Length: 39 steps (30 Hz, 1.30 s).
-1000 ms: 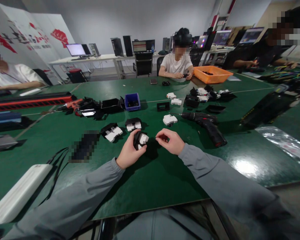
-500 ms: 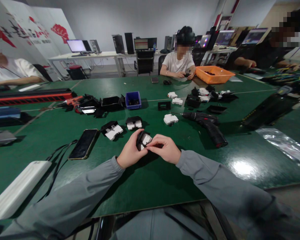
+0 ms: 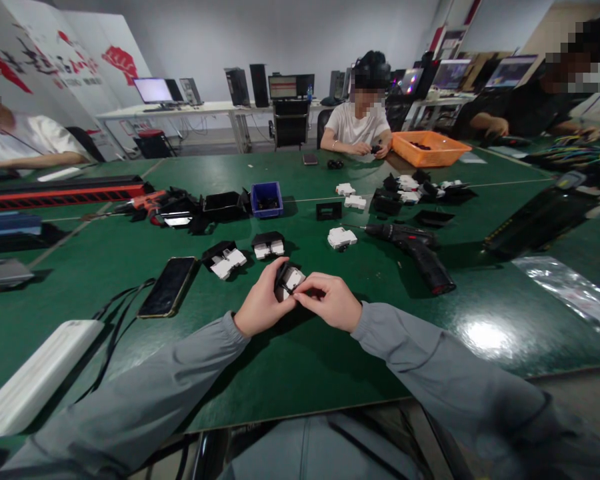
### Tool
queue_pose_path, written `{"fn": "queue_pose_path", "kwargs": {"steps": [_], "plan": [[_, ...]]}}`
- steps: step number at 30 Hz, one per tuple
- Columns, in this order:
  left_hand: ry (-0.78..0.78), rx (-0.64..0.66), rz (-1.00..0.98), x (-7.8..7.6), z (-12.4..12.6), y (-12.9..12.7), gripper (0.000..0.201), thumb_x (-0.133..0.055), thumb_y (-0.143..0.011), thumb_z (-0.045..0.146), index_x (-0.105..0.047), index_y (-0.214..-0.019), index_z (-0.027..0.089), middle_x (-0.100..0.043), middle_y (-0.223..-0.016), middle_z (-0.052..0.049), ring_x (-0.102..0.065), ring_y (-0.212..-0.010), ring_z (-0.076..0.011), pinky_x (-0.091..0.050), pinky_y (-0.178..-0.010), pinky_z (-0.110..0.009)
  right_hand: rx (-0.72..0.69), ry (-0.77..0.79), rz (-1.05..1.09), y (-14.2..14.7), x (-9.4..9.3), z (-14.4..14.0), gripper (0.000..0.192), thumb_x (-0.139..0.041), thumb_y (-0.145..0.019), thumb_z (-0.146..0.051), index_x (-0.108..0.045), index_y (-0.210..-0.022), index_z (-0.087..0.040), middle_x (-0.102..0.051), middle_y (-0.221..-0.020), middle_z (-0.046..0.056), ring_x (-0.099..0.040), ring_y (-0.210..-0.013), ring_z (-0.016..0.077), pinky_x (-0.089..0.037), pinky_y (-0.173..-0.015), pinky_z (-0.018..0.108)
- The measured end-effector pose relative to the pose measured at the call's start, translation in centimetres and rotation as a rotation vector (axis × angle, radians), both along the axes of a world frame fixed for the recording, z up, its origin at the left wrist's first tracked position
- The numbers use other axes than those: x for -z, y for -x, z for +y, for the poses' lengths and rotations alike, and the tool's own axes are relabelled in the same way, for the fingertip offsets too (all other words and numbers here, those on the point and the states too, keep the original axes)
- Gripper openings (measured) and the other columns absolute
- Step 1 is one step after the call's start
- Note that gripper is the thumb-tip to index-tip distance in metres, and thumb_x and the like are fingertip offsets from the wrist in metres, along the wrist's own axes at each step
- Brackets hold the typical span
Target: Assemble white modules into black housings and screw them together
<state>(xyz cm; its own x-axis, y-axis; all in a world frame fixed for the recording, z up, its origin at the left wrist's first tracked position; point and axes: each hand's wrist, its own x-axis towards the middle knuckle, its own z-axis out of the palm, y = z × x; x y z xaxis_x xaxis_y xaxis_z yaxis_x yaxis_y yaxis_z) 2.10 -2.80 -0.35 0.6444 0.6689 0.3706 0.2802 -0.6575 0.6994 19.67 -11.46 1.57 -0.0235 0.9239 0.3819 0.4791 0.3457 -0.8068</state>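
Note:
Above the near part of the green table (image 3: 300, 373), my left hand (image 3: 259, 303) is closed around a white module in a black plastic housing (image 3: 292, 279). My right hand (image 3: 333, 301) meets it from the other side, thumb and forefinger pinched together at the module's near edge. What lies between those fingertips is too small to make out. Just beyond my left hand sit two similar black-and-white assemblies, one (image 3: 225, 260) to the left and another (image 3: 269, 245) nearer the middle. A loose white module (image 3: 341, 238) lies past my right hand.
A black power drill (image 3: 415, 250) lies to the right, its bit pointing left. Left are a phone (image 3: 169, 287) and a white bar-shaped case (image 3: 40, 377) with a strap. Farther off stand a blue bin (image 3: 267, 200) and an orange basket (image 3: 430, 150). Other people sit around the table.
My hands and the module they hold stay almost in place, with only a slight shift of the right hand. Across the table, a co-worker's hand has moved a little.

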Motion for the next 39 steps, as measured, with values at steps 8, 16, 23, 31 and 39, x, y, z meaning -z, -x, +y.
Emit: {"fn": "queue_pose_path", "kwargs": {"steps": [8,16,23,31,39], "plan": [[-0.073,0.015,0.094,-0.6,-0.3,0.2,0.077,-0.066,-0.078,0.027,-0.031,-0.146,0.022,-0.050,-0.136,-0.014,-0.056,-0.122,-0.0304,-0.046,-0.105,-0.046,0.021,0.225,-0.011,-0.3,1.2,0.7,0.041,-0.067,-0.084,-0.041,-0.051,-0.054,-0.018,-0.048,-0.050,-0.005,-0.042,-0.048,0.0081,-0.032,-0.047,0.023],[-0.222,0.063,0.299,-1.6,-1.1,-1.3,0.077,-0.066,-0.078,0.033,-0.031,-0.147,0.027,-0.051,-0.133,-0.011,-0.061,-0.109,-0.0302,-0.055,-0.086,-0.042,-0.179,-0.729,-0.588,-1.1,-0.3,-1.7,0.041,-0.056,-0.087,-0.024,-0.041,-0.049,-0.023,-0.044,-0.048,-0.004,-0.038,-0.046,0.0114,-0.027,-0.048,0.031],[-0.345,0.115,0.354,-2.4,-2.5,-8.9,0.072,-0.063,-0.080,0.034,-0.033,-0.146,0.028,-0.049,-0.132,-0.012,-0.058,-0.112,-0.0301,-0.056,-0.079,-0.038,-0.487,-0.951,-0.607,3.4,1.4,-3.5,0.042,-0.064,-0.084,-0.033,-0.040,-0.050,-0.023,-0.040,-0.049,-0.007,-0.038,-0.043,0.0102,-0.027,-0.043,0.029],[-0.488,0.141,0.468,-3.0,-2.0,-20.0,0.066,-0.063,-0.080,0.036,-0.041,-0.141,0.020,-0.050,-0.124,-0.017,-0.057,-0.108,-0.0351,-0.052,-0.079,-0.043,-0.436,-0.807,-0.692,1.6,1.5,-2.5,0.042,-0.062,-0.088,-0.035,-0.043,-0.052,-0.023,-0.045,-0.050,-0.006,-0.045,-0.044,0.0101,-0.026,-0.045,0.029],[-0.593,0.187,0.455,-2.6,-0.7,-21.9,0.070,-0.060,-0.086,0.049,-0.040,-0.143,0.015,-0.056,-0.123,-0.018,-0.056,-0.112,-0.0347,-0.044,-0.094,-0.046,-0.358,-0.763,-0.671,0.3,1.1,-1.9,0.040,-0.058,-0.089,-0.032,-0.048,-0.052,-0.022,-0.049,-0.050,-0.004,-0.048,-0.044,0.0109,-0.027,-0.045,0.029]]}}
